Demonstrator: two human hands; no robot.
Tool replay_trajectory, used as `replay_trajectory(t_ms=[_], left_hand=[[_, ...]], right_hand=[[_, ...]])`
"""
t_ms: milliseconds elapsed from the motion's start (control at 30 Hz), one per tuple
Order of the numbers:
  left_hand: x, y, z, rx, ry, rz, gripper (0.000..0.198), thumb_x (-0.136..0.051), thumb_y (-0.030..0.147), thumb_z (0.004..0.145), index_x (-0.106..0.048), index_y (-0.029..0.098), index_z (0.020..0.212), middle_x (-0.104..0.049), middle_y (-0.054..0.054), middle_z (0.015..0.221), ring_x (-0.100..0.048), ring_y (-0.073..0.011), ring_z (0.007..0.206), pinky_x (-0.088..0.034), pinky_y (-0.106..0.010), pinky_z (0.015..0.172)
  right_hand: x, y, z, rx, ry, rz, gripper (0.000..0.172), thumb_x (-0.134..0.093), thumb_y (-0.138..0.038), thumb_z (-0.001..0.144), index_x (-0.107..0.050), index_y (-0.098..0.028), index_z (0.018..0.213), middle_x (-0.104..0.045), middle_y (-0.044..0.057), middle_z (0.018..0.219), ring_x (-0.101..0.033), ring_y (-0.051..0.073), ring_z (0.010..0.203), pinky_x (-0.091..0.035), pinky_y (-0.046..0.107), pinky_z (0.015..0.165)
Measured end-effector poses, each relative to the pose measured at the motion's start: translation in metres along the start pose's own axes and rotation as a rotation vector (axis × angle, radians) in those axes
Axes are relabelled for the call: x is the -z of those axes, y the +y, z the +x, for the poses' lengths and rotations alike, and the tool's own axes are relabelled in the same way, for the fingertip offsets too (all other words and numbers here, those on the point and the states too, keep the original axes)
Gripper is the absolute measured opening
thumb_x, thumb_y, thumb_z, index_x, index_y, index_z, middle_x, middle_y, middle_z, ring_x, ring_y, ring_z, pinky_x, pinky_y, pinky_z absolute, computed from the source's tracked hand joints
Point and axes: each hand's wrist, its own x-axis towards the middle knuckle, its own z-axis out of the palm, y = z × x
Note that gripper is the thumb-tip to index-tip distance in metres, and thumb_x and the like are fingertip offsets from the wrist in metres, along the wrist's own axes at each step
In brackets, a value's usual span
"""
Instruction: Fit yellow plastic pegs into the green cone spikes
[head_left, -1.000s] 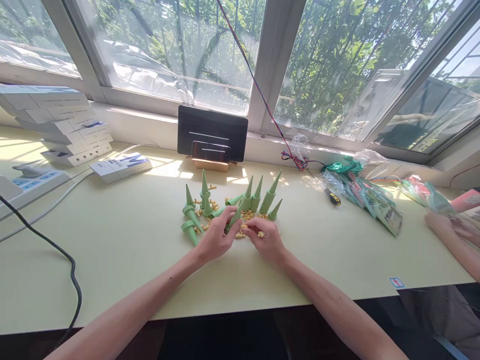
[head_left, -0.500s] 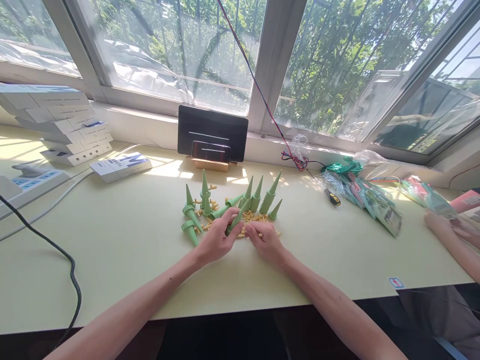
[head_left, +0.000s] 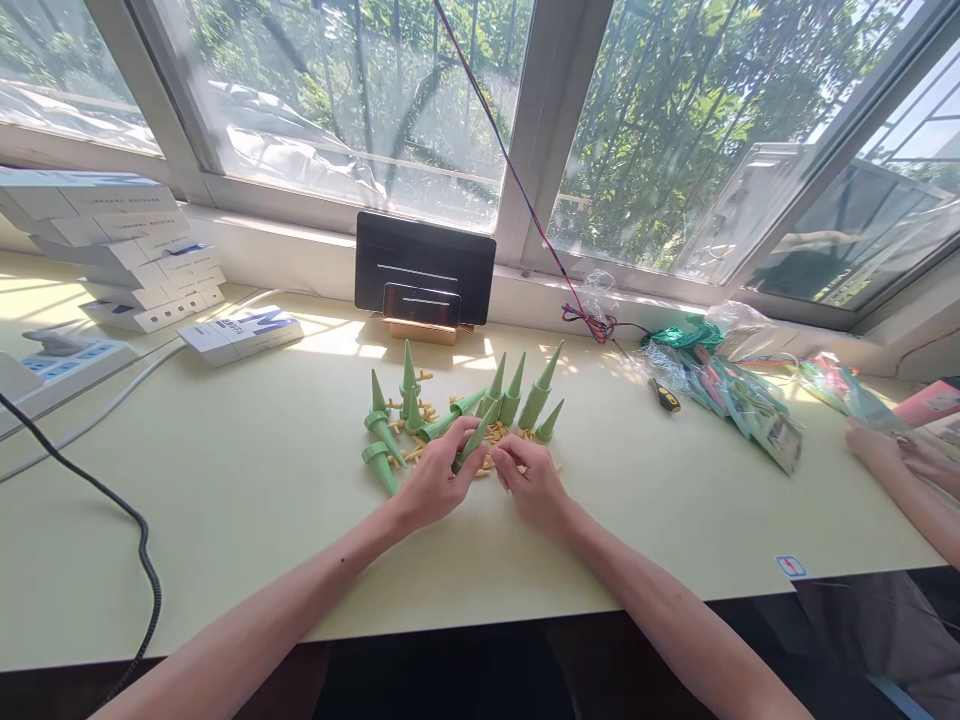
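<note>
My left hand (head_left: 435,475) is closed around a green cone-shaped watering spike (head_left: 478,434), its point tilted up and to the right. Close beside it, my right hand (head_left: 534,482) has its thumb and fingers curled together near the spike's lower end; whatever they pinch is too small to make out. Small yellow T-shaped plastic pieces (head_left: 498,432) lie loose behind and between my hands. Several more green spikes stand upright behind them, one tall spike (head_left: 537,396) at the right among them. Other spikes lie tipped on the left, such as a capped green spike (head_left: 379,464).
A tablet (head_left: 424,262) and a phone (head_left: 421,304) stand on a holder by the window. White boxes (head_left: 135,250) and a power strip (head_left: 82,370) are at left. Bagged green parts (head_left: 750,400) and a yellow-black cutter (head_left: 664,396) lie at right, near another person's hands (head_left: 881,450).
My right hand's fingers have loosened and shifted slightly near the spike's base. My left hand keeps its hold on the spike, almost unmoved.
</note>
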Motion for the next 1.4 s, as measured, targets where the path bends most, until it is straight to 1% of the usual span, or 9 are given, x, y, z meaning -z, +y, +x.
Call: replay_trajectory(t_ms=[167,267,500,700,767,833,933,1267,1400], left_hand=[[-0.001,0.0002,0.0006,0.009,0.02,0.012,0.017,-0.044,0.031,0.098,-0.045,0.02,0.109,-0.051,0.005,0.067,-0.042,-0.0097,0.053,-0.033,-0.022,0.054],[-0.0011,-0.001,0.0005,0.015,0.02,0.018,0.018,-0.044,0.032,0.098,-0.045,0.019,0.11,-0.05,0.005,0.067,-0.041,-0.0097,0.053,-0.032,-0.022,0.053],[0.0004,-0.0028,-0.0007,-0.002,-0.008,0.031,0.019,-0.043,0.033,0.098,-0.045,0.019,0.111,-0.047,0.006,0.065,-0.042,-0.0099,0.054,-0.034,-0.023,0.055],[0.0005,-0.0042,-0.0014,-0.01,-0.013,0.054,0.019,-0.042,0.033,0.099,-0.045,0.019,0.112,-0.048,0.006,0.066,-0.042,-0.0099,0.054,-0.034,-0.023,0.055],[0.0005,-0.0045,-0.0012,-0.007,-0.007,0.046,0.019,-0.042,0.032,0.099,-0.045,0.019,0.112,-0.048,0.006,0.066,-0.041,-0.0096,0.053,-0.033,-0.023,0.055],[0.0007,-0.0039,-0.0005,-0.001,0.009,0.034,0.019,-0.043,0.032,0.099,-0.045,0.019,0.112,-0.049,0.006,0.066,-0.041,-0.0094,0.053,-0.033,-0.022,0.054],[0.0016,-0.0025,0.0009,0.012,0.035,0.022,0.02,-0.043,0.033,0.099,-0.045,0.019,0.112,-0.051,0.005,0.067,-0.042,-0.0093,0.054,-0.033,-0.022,0.054],[0.0015,-0.0042,0.0005,0.005,0.023,0.041,0.021,-0.044,0.032,0.099,-0.045,0.019,0.115,-0.052,0.005,0.068,-0.043,-0.009,0.054,-0.036,-0.022,0.056],[0.0014,-0.0043,0.0001,0.003,0.021,0.061,0.021,-0.043,0.032,0.099,-0.045,0.019,0.115,-0.05,0.005,0.067,-0.042,-0.0093,0.054,-0.034,-0.022,0.055]], right_hand=[[0.0006,-0.0011,-0.0006,0.055,-0.036,0.01,0.024,-0.054,-0.039,0.095,-0.057,-0.019,0.082,-0.053,-0.002,0.063,-0.046,0.011,0.055,-0.039,0.024,0.052],[0.0009,-0.0022,-0.0007,0.061,-0.061,0.005,0.022,-0.053,-0.037,0.096,-0.057,-0.019,0.084,-0.052,-0.002,0.064,-0.046,0.011,0.056,-0.039,0.024,0.053],[0.0002,0.0021,-0.0006,0.042,-0.107,-0.027,0.039,-0.042,-0.037,0.1,-0.044,-0.02,0.065,-0.044,-0.003,0.055,-0.04,0.011,0.051,-0.032,0.026,0.052],[-0.0007,0.0035,-0.0001,0.047,-0.102,-0.002,0.044,-0.039,-0.037,0.102,-0.044,-0.019,0.062,-0.045,-0.003,0.054,-0.041,0.01,0.05,-0.033,0.025,0.053],[-0.0009,0.0015,-0.0002,0.037,-0.09,-0.003,0.037,-0.043,-0.037,0.1,-0.052,-0.019,0.07,-0.047,-0.003,0.056,-0.043,0.011,0.051,-0.035,0.025,0.053],[-0.0012,-0.0006,-0.0004,0.025,-0.076,0.011,0.022,-0.05,-0.036,0.097,-0.059,-0.019,0.088,-0.05,-0.003,0.06,-0.044,0.011,0.053,-0.037,0.024,0.052],[-0.0017,-0.0017,-0.001,0.027,-0.049,0.042,0.017,-0.056,-0.034,0.094,-0.058,-0.019,0.102,-0.053,-0.002,0.067,-0.047,0.011,0.055,-0.039,0.024,0.052],[-0.0016,-0.0004,-0.0005,0.036,-0.029,-0.001,0.018,-0.051,-0.034,0.097,-0.057,-0.018,0.089,-0.055,0.0,0.07,-0.048,0.011,0.057,-0.038,0.025,0.054],[-0.0013,-0.0013,0.0,0.034,-0.041,-0.01,0.022,-0.048,-0.033,0.098,-0.055,-0.019,0.083,-0.052,-0.002,0.064,-0.045,0.011,0.055,-0.036,0.025,0.054]])
